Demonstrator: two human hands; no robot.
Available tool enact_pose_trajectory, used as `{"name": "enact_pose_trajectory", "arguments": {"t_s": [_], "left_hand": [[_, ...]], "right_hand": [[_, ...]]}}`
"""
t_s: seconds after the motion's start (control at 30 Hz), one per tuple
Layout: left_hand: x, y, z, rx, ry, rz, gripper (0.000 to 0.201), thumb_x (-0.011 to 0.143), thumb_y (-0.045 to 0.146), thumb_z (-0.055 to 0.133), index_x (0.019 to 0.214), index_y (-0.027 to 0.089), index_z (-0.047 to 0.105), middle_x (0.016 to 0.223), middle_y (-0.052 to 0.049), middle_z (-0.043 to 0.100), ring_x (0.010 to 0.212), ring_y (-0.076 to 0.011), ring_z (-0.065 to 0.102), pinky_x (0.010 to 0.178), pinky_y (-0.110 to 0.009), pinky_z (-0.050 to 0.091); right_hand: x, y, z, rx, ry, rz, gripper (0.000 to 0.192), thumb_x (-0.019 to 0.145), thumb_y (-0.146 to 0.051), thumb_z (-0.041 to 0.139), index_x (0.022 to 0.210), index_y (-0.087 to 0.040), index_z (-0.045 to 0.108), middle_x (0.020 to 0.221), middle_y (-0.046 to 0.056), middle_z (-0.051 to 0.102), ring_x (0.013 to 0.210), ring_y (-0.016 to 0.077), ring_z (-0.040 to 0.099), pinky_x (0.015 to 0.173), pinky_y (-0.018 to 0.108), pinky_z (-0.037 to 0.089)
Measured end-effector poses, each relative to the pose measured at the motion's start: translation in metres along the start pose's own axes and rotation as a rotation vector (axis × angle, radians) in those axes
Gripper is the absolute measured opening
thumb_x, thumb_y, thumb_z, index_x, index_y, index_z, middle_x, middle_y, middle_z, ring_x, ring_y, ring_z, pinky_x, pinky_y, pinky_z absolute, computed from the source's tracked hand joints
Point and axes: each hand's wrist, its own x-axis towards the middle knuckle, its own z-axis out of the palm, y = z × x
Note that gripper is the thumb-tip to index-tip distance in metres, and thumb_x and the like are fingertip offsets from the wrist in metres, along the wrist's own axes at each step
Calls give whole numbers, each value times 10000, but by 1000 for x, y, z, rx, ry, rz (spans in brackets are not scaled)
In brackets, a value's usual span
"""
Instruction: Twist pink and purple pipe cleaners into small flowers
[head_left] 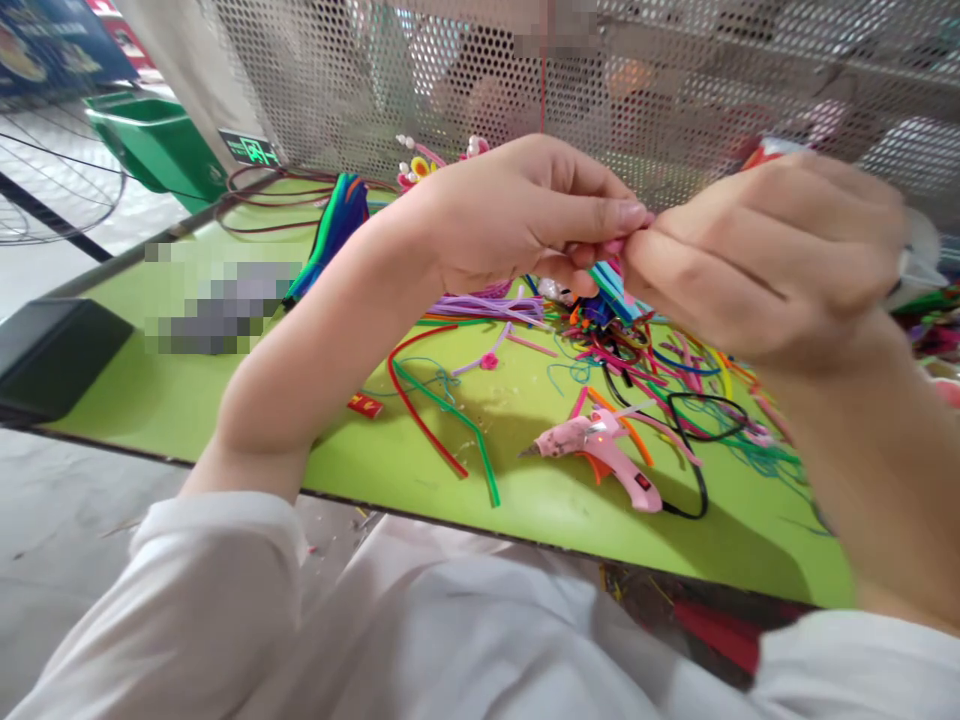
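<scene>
L hand [525, 205] & R hand [765, 260]: fingers closed, pinching small pink fuzzy piece [616, 246], prob. unfinished; bent green fuzzy stem [486, 465], nr. edge, unattached.

Pink piece [616, 246]: small, soft pink, mostly hidden by fingers, so overall shape and end can't be read. Pinched between left hand [532, 210] fingertips and right hand [772, 255], held up off the table [420, 475], right of centre, toward the far side.
</scene>
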Motion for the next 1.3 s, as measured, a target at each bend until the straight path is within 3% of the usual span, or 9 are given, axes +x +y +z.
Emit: {"name": "enact_pose_trajectory", "arguments": {"t_s": [0.1,0.23,0.33,0.4,0.5,0.67,0.8,1.1,1.3], "left_hand": [[-1,3,2,-22,14,-41,208,860,285,831,841,94,753,701,-22,650,589,-54,583,650,-227,502],[-1,3,4,-54,24,-45,149,887,215,786,803,98,747,695,-10,656,564,-48,602,612,-212,499],[0,1,4,53,73,40,166,888,256,781,796,120,753,740,-15,700,554,-55,621,536,-190,466],[0,-1,3,187,117,159,175,893,304,771,834,140,779,778,-28,731,570,-71,629,523,-198,462],[-1,-3,3,314,145,334,204,889,391,761,875,193,808,834,-47,765,634,-108,647,570,-239,500],[-5,-2,7,420,209,378,151,898,306,698,936,200,799,875,-22,753,808,-140,701,754,-274,567],[-5,-3,12,539,251,457,233,858,131,590,970,192,785,943,-20,741,898,-130,685,818,-268,532],[6,-11,7,500,209,504,155,879,254,715,983,145,752,908,-45,728,838,-130,686,767,-262,574],[7,-12,15,434,307,487,138,872,252,725,868,114,727,827,-17,707,744,-87,680,702,-242,547]], "right_hand": [[12,-2,-20,133,-242,207,310,871,-664,738,827,-358,730,825,-121,755,1091,104,755,1119,350,576],[12,-3,-26,104,-266,223,310,812,-690,771,821,-381,751,834,-145,768,1119,118,757,1115,350,586],[-2,-4,-11,133,-65,175,153,862,-545,802,913,-400,805,993,-106,816,1100,156,770,1069,348,617],[-11,-6,3,186,200,173,119,945,-446,724,968,-373,815,1042,-67,820,994,163,786,941,352,652],[-15,-12,22,482,529,296,189,992,-425,678,969,-285,803,831,-7,785,697,126,741,641,293,606],[-1,-14,33,875,382,410,252,839,-439,843,844,-204,752,665,-60,727,529,52,658,486,161,491],[3,-8,34,1062,389,462,315,752,-456,882,802,-176,743,623,-76,711,486,33,631,464,135,482],[2,-22,29,1046,414,564,272,737,-334,889,836,-127,743,695,-80,735,548,-8,639,535,103,481],[-1,-30,37,924,494,607,168,802,-245,866,840,-140,740,720,-67,754,599,5,660,544,115,466]]}}
